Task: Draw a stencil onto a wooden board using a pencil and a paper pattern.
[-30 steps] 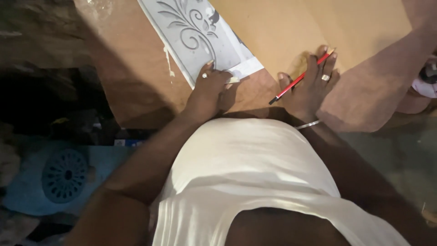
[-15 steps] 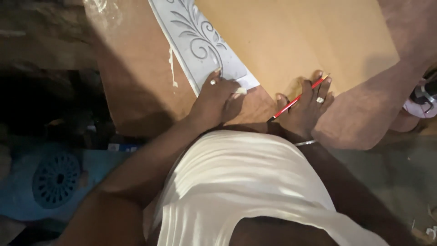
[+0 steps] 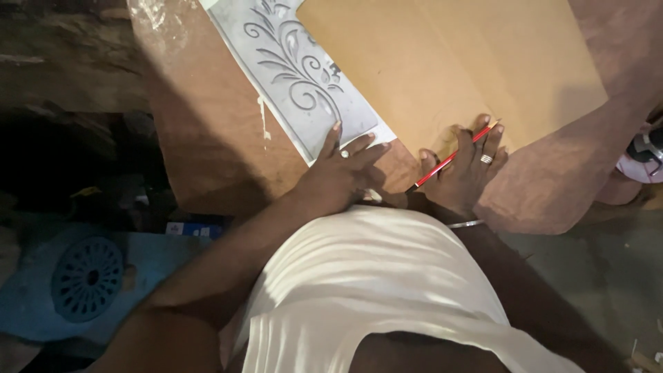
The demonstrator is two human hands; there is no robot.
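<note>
Red pencil (image 3: 452, 157) under right hand (image 3: 464, 173) (flat).

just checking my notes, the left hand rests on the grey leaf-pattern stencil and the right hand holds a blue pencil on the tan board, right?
Not quite: the pencil is red, not blue, as the head view shows. The rest holds: the left hand rests on the grey leaf-pattern stencil, and the right hand holds the pencil on the tan board.
</note>
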